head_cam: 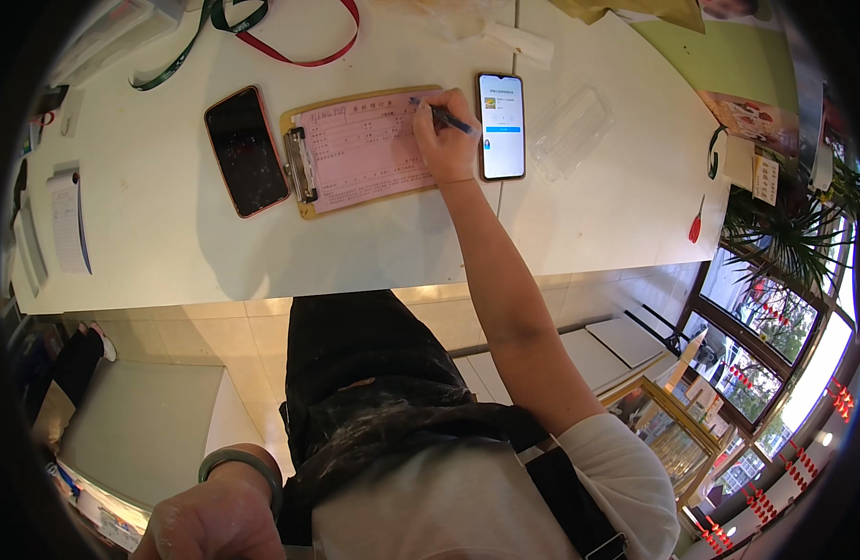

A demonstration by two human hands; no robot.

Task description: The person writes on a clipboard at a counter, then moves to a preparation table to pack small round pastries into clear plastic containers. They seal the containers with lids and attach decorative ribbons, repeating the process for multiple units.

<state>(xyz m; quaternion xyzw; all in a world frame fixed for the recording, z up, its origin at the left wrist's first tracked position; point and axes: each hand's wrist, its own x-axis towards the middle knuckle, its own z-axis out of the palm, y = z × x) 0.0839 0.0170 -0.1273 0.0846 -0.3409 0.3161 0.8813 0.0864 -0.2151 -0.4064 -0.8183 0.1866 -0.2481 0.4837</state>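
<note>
My right hand (445,140) holds a blue pen (452,120), its tip at the upper right of a pink printed form (370,155). A wooden clipboard (307,210) with a metal clip at its left end bears the form. To its left lies a smartphone with a dark screen (246,150); right of my right hand a second phone (501,133) lies with its screen lit. My left hand (209,521), with a green bangle at the wrist, hangs low in front of my body, away from the table. Its fingers are cut off by the picture's lower edge, so its grip is hidden.
A clear plastic container (573,133) sits right of the lit phone. Red-handled scissors (695,228) lie near the right end of the white table (374,252). Red and green ribbons (290,61) curl at the back; a notepad (67,224) is at left. A person's leg (80,360) shows at lower left.
</note>
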